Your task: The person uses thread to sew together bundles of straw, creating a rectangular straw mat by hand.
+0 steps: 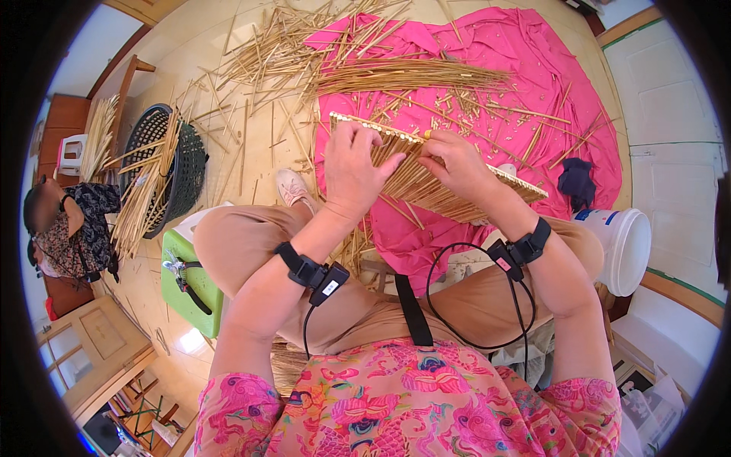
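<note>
A mat of straw-coloured stalks, laid side by side with pale cut ends along its upper edge, slants between my hands above my knees. My left hand grips the mat near the left end of that edge, fingers over the edge and thumb stretched across the stalks. My right hand is closed at the same edge, right of the middle, its fingertips pinched against the stalk ends. Something small and yellow shows at its index finger. Whatever lies between those fingertips is too small to make out.
A pink cloth covers the floor ahead, with a long bundle of stalks and scattered cut bits on it. At left stand a dark green basket holding stalks and a green box. A white bucket is at right. Another person sits far left.
</note>
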Available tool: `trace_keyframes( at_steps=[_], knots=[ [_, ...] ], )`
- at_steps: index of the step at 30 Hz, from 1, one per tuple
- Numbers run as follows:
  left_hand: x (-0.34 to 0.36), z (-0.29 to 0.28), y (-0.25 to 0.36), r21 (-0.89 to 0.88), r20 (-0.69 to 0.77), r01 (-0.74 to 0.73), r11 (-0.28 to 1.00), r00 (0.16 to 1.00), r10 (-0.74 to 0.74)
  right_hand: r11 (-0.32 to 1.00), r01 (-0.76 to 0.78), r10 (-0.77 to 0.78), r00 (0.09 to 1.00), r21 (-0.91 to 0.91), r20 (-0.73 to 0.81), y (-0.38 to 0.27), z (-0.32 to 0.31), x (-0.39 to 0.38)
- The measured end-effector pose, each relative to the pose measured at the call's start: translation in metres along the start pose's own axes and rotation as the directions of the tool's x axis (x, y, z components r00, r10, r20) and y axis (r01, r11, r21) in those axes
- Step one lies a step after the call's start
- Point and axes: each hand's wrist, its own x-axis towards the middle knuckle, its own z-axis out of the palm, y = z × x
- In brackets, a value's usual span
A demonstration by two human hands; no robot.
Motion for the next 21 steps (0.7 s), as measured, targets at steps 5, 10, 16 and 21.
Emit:
trace_keyframes(
  at_steps=[5,10,16,21],
  knots=[
    [-0.006,0.015,-0.009,-0.070,0.027,0.065,0.995,0.998,-0.063,1.000,0.001,-0.002,0.999,-0.016,-0.053,-0.004,-0.001,-0.003],
    [-0.002,0.020,-0.017,-0.163,0.050,0.080,0.983,0.996,-0.073,1.000,0.015,-0.015,0.998,0.001,-0.060,-0.004,0.001,-0.005],
    [-0.004,0.012,-0.011,-0.620,0.440,0.567,0.542,0.823,-0.358,0.999,0.002,-0.006,0.997,-0.043,-0.077,-0.006,0.005,-0.002],
    [-0.003,0.007,-0.018,-0.615,0.729,0.779,0.121,0.620,-0.290,0.997,-0.048,0.042,0.995,-0.060,-0.093,-0.007,0.007,-0.003]
  ],
)
